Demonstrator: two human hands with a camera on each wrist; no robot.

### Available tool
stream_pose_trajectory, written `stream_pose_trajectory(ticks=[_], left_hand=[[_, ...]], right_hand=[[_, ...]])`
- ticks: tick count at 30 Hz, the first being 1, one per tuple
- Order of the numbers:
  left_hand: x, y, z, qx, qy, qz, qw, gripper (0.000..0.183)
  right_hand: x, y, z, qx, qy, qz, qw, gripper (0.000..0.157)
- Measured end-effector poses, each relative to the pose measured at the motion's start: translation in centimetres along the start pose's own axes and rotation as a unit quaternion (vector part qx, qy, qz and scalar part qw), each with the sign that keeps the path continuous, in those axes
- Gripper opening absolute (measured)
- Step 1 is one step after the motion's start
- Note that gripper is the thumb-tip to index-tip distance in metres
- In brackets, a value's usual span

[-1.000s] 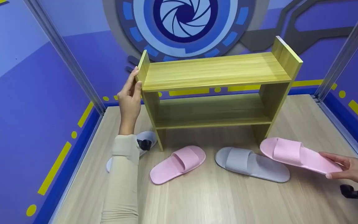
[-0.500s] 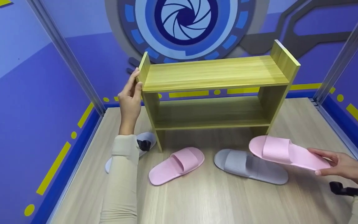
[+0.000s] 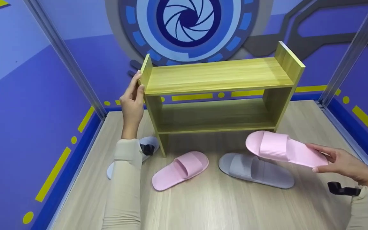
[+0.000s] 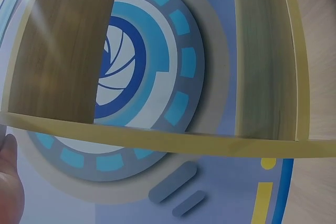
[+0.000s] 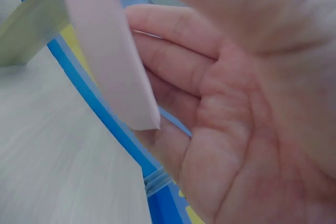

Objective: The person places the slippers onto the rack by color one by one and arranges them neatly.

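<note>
A pink slipper [image 3: 275,145] hangs in the air, its toe pointing left toward the rack. My right hand [image 3: 347,163] pinches it at the heel end, thumb below and fingers behind; the right wrist view has the slipper's edge [image 5: 113,66] close up beside the palm. With my left hand [image 3: 132,107] I hold the left side panel of a two-tier wooden shoe rack [image 3: 219,76], thumb at its front edge. Below the held slipper lies a grey slipper [image 3: 273,174]. A second pink slipper [image 3: 168,177] lies on the wooden floor in front of the rack.
Another light grey slipper [image 3: 150,142] lies left of the rack, partly hidden by my left forearm. Blue printed walls [image 3: 85,64] stand at the back and both sides. Metal corner posts [image 3: 350,60] rise at the back left and right.
My right hand has carried the pink slipper leftward and slightly up, from over the grey slipper's heel toward the rack's lower right. My left hand keeps its place on the rack.
</note>
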State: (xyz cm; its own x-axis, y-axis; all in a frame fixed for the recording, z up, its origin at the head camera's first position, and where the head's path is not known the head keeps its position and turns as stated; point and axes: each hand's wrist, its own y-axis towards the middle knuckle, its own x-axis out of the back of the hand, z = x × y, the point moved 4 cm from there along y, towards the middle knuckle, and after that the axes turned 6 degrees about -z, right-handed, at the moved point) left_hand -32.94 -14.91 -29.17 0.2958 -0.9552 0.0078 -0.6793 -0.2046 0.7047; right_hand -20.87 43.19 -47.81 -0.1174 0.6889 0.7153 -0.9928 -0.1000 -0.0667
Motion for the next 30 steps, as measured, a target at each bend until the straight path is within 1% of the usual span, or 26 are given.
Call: stream_pose_trajectory(ticks=[5, 11, 13, 16, 17, 20, 25, 30], left_hand=[[-0.2, 0.2, -0.1, -0.002, -0.004, -0.001, 1.0000, 0.040], [-0.3, 0.3, -0.2, -0.009, -0.006, 0.002, 0.9999, 0.039], [-0.4, 0.4, 0.0, -0.010, -0.009, 0.002, 0.9999, 0.039], [-0.3, 0.5, 0.9, -0.016, -0.010, -0.001, 0.9998, 0.039], [-0.3, 0.5, 1.3, -0.017, -0.010, -0.002, 0.9998, 0.039], [-0.2, 0.6, 2.2, -0.029, -0.009, -0.003, 0.9995, 0.040], [-0.1, 0.5, 2.4, -0.043, -0.002, -0.002, 0.9991, 0.040], [0.1, 0.4, 2.5, -0.042, -0.005, -0.002, 0.9991, 0.039]], right_hand=[[0.1, 0.2, 0.9, -0.001, -0.003, -0.001, 1.000, 0.081], [0.4, 0.4, 2.3, 0.019, 0.004, -0.014, 1.000, 0.083], [0.5, 0.5, 2.7, 0.029, 0.008, -0.021, 0.999, 0.082], [0.6, 0.7, 3.5, 0.051, 0.014, -0.036, 0.998, 0.078], [0.6, 0.8, 3.8, 0.065, 0.022, -0.040, 0.997, 0.077], [0.7, 0.9, 4.7, 0.092, 0.034, -0.051, 0.994, 0.075], [1.0, 1.1, 6.2, 0.113, 0.045, -0.055, 0.991, 0.075], [1.2, 1.1, 7.9, 0.153, 0.058, -0.059, 0.985, 0.074]])
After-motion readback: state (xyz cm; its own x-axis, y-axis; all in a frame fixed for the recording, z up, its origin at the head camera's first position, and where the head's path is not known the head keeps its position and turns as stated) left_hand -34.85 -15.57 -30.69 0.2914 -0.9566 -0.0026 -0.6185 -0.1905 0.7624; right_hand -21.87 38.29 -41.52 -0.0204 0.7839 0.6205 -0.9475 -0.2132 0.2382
